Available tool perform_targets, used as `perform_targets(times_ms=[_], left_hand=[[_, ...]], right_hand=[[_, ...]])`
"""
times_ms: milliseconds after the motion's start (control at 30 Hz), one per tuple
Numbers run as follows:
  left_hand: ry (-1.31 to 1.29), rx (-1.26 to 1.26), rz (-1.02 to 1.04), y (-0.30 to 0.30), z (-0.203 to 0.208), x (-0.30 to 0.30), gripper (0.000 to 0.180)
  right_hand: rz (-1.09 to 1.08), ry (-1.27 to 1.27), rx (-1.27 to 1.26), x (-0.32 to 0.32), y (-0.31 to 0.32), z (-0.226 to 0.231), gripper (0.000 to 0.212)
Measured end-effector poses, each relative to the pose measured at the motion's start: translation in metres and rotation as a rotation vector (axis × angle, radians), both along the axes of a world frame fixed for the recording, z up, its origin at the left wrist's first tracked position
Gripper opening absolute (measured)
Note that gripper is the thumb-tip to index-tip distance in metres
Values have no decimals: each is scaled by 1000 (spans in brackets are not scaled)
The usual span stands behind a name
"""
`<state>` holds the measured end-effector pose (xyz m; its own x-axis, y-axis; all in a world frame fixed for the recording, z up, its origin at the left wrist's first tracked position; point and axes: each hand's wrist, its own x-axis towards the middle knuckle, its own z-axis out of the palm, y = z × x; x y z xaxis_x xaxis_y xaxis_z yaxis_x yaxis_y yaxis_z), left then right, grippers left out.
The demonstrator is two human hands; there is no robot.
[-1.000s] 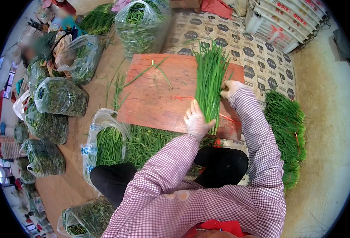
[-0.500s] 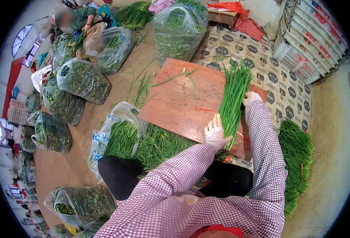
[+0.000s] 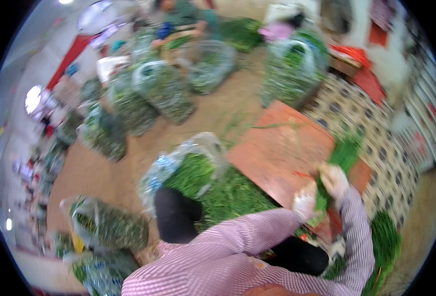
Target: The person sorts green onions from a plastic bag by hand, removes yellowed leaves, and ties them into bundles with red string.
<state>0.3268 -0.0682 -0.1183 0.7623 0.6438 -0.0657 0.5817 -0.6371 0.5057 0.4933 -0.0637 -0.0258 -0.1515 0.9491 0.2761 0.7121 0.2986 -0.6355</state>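
Observation:
The picture is blurred by motion. A bundle of long green chives (image 3: 337, 165) lies across the right part of a reddish-brown board (image 3: 277, 153). Both of my hands wear pale gloves and hold the lower end of that bundle. My left hand (image 3: 304, 200) grips it from the left, my right hand (image 3: 334, 178) from the right, close together. My checked pink sleeves come in from below.
A loose heap of greens (image 3: 223, 190) and an open plastic bag of greens (image 3: 173, 167) lie left of the board. Several filled bags (image 3: 163, 91) stand on the brown floor beyond. More chives (image 3: 385, 246) lie at lower right on a patterned mat (image 3: 376, 133). Another person (image 3: 181, 17) sits far off.
The view has swung up and to the left and blurred. My two hands have come together on the lower end of the chive bundle, which looks bunched and shorter on the board.

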Motion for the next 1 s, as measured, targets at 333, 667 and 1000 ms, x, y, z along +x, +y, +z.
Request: perform_targets(times_ms=[333, 667, 1000], left_hand=[[8, -296, -47, 13, 41, -2, 92], [-138, -518, -162, 100, 109, -127, 66], [-535, -536, 284, 141, 192, -463, 76]], right_hand=[[-219, -201, -113, -28, -24, -62, 35], [-282, -503, -172, -12, -24, -87, 42], [-193, -310, -462, -44, 24, -27, 83]])
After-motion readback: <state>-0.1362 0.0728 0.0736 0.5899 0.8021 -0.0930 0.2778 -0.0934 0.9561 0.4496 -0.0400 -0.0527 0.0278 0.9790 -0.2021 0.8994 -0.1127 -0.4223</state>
